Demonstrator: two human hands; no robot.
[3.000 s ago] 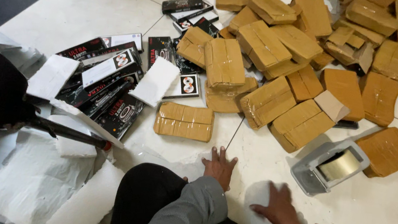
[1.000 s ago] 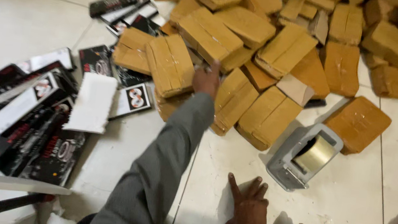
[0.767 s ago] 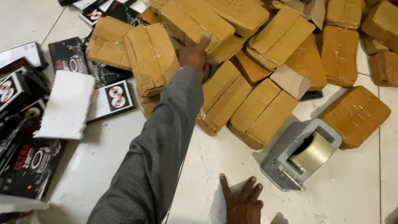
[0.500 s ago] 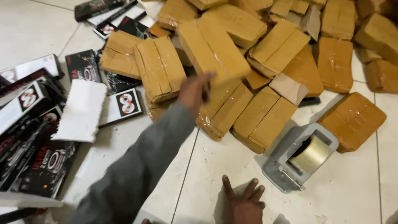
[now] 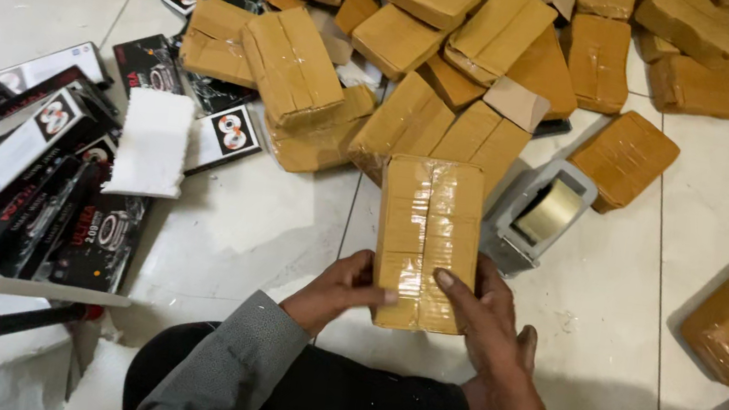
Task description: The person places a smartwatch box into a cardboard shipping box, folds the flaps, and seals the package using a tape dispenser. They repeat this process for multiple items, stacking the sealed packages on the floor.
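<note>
A makeshift packing spot for goods being sent out is suggested, set up on the floor of a room rather than at a bench. A floor of large pale glazed tiles point(image 5: 270, 221) is seen, on which a heap of rectangular parcels wrapped in brown tape point(image 5: 458, 50) is piled. Flat black printed product boxes point(image 5: 59, 205) are scattered to one side, among white foam slabs point(image 5: 150, 143). A grey handheld tape dispenser loaded with a clear roll point(image 5: 537, 215) is lying beside the heap.
</note>
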